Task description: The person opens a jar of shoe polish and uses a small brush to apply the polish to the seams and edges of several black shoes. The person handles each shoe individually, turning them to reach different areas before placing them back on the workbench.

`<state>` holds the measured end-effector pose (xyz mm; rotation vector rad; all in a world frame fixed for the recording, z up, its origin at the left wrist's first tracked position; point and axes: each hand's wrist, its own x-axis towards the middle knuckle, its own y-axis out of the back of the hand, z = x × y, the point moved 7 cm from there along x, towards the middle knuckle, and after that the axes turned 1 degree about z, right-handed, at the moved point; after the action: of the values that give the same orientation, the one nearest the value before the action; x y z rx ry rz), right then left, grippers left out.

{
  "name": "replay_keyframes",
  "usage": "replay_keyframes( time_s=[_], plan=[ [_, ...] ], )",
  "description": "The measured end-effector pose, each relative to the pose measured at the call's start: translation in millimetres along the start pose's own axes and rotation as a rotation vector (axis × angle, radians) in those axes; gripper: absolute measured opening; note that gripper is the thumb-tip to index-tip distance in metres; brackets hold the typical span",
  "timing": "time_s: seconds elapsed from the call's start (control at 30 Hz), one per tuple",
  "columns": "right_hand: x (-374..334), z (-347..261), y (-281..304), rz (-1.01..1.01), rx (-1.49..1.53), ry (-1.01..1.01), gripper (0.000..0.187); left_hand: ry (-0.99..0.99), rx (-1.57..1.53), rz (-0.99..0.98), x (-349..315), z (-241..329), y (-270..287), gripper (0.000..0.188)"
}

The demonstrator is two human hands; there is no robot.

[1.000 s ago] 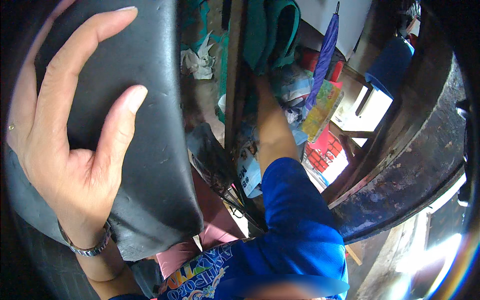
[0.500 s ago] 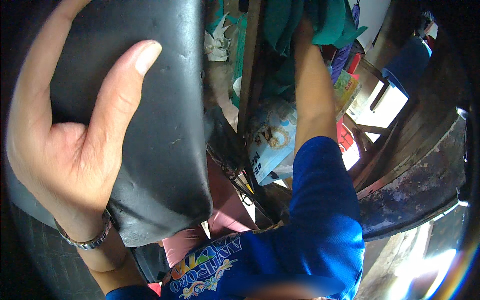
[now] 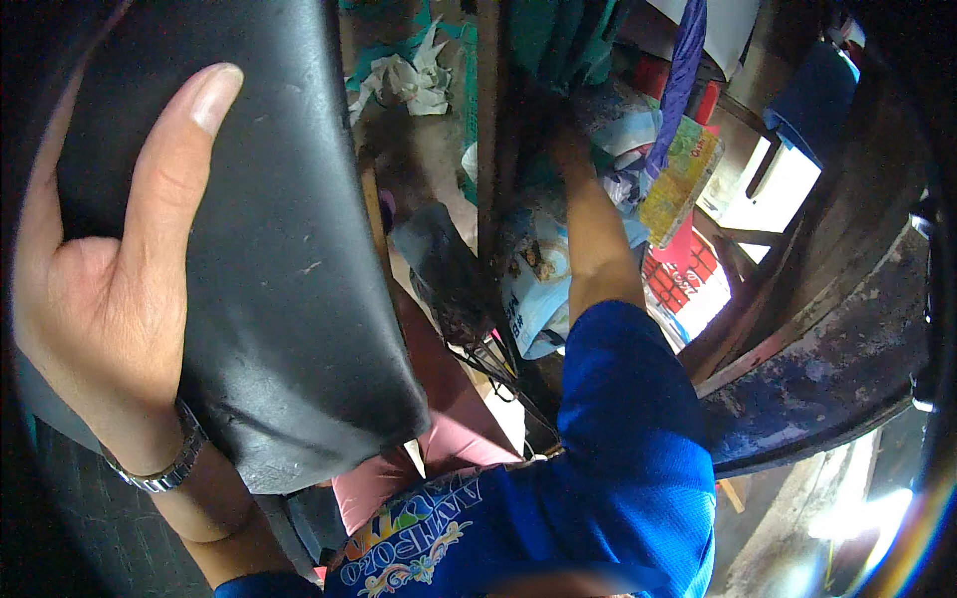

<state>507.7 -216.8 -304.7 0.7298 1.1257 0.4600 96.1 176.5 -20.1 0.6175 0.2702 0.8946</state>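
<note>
From my end, I see the left hand spread wide against the black padded cover on the left, probably for support. The right hand is in shadow by the green cloth, past the post; I cannot tell its grip.

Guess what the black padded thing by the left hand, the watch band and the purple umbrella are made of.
Black padded thing: probably vinyl or leather, smooth and semi-glossy, judging by its sheen and creases. Watch band: likely metal, polished, since its silvery links glint. Purple umbrella: apparently thin, fairly matte cloth, as it gathers in folds.
</note>
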Motion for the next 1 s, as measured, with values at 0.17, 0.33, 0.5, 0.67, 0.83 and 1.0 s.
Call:
replay_keyframes(
  time_s=[0.17, 0.33, 0.5, 0.67, 0.83, 1.0],
  plan=[
    [12.5, -15.5, -9.8, 0.404, 0.131, 0.321, 0.037, 0.355, 0.182, -0.123, -32.0, -41.3, 0.7, 0.037],
    [43.7, -3.8, -28.2, 0.25, 0.096, 0.084, 0.038, 0.102, 0.44, -0.367, -37.3, -57.4, 4.6, 0.048],
    [49.7, 0.7, -29.4, 0.171, 0.147, -0.065, 0.04, 0.035, 0.458, -0.383, -37.6, -64.5, 3.0, 0.047],
    [36.1, 0.0, -25.4, 0.212, 0.264, -0.179, 0.041, -0.006, 0.467, -0.374, -28.9, -60.5, 0.6, 0.045],
    [-11.9, 2.9, 2.0, 0.417, 0.789, -0.295, 0.043, -0.045, 0.458, -0.362, -26.1, -56.6, 3.6, 0.044],
    [-61.7, 7.8, 17.3, 0.576, 1.71, -0.652, 0.042, -0.145, 0.394, -0.288, -14.3, -28.9, -6.7, 0.043]
  ],
)
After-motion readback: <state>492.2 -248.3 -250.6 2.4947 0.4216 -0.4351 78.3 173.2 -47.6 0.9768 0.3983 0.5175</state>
